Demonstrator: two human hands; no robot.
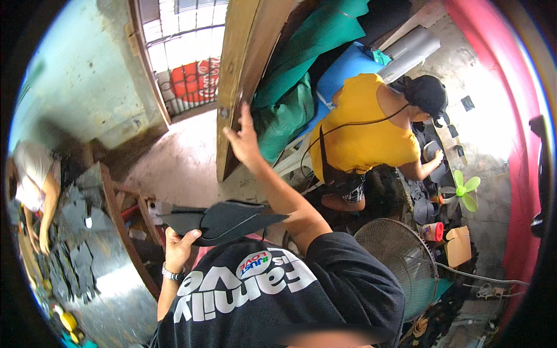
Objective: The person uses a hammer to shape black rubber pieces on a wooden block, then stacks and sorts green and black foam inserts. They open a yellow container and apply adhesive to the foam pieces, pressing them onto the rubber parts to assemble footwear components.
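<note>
My left hand, with a watch at the wrist, grips a small stack of thin black cut pieces, thumb on top. The pieces stick out to the right across the front of my black shirt, their ends pointed; what material they are I cannot tell. Out ahead, my right arm is stretched up to a thick wooden door. There my right hand has its fingers apart at the door's edge and holds nothing. Whether the palm presses on the wood is hard to tell.
On the left, another person works at a metal-topped table with black cut pieces. A person in a yellow top bends over a bench at right. Nearby stand a caged fan and a green-bladed fan. Green sheeting hangs behind the door.
</note>
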